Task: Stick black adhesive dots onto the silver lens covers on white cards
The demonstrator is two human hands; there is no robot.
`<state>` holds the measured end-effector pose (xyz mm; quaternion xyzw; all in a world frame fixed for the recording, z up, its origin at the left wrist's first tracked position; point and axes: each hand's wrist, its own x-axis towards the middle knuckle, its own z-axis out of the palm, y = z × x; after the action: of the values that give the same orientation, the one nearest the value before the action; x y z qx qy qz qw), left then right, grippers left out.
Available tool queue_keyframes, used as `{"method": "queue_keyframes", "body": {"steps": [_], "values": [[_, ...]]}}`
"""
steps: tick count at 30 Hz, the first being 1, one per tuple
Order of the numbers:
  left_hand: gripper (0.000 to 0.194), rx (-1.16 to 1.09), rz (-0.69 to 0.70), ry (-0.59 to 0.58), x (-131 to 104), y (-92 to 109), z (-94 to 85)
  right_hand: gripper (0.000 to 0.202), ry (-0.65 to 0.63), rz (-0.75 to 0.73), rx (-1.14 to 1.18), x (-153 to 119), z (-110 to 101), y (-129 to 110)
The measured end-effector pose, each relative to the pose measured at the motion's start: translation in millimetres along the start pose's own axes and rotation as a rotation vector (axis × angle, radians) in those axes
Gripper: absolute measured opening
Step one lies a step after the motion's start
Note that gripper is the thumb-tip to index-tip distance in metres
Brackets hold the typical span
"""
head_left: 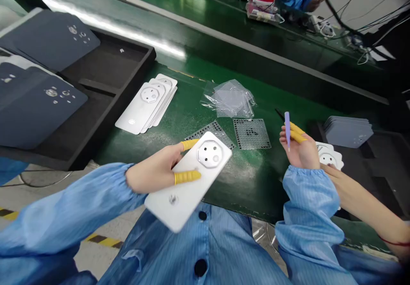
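My left hand (160,169), with yellow finger covers, grips a white phone back panel (188,186) that has an octagonal camera area at its upper end. To the right, my right hand (299,146) is raised palm up, holding a purple pen-like tool (287,129) with a dark end behind the fingers. Between the hands lie two sheets of small dark dots, one flat and whole in view (252,134), the other (214,127) partly covered by the panel. Behind them is a pile of clear plastic film (232,99).
A stack of white panels (141,105) lies left of centre. Black trays with blue-grey panels stand at the left (128,73) and right (390,157). Another person's forearm (368,197) reaches in beside my right wrist, near more white panels (329,156). Cables hang at the upper right.
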<state>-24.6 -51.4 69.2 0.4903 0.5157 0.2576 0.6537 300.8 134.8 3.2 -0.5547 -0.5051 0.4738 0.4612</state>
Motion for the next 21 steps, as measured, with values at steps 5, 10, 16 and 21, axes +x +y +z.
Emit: {"method": "queue_keyframes", "body": {"steps": [5,10,16,21], "values": [[0.036,0.876,-0.066,0.255,6,-54,-30.8,0.023,-0.332,0.227,0.292,-47,31,-33],[0.027,1.096,0.422,0.594,-16,-72,-14.8,0.036,-0.451,-0.068,-0.087,-119,68,-21],[0.014,0.981,0.530,0.624,-13,-103,19.9,0.046,-0.776,-0.540,-0.705,-157,103,6],[0.021,0.977,0.508,0.625,-8,-109,20.1,0.036,-0.775,-0.255,-0.793,-160,119,1]]}}
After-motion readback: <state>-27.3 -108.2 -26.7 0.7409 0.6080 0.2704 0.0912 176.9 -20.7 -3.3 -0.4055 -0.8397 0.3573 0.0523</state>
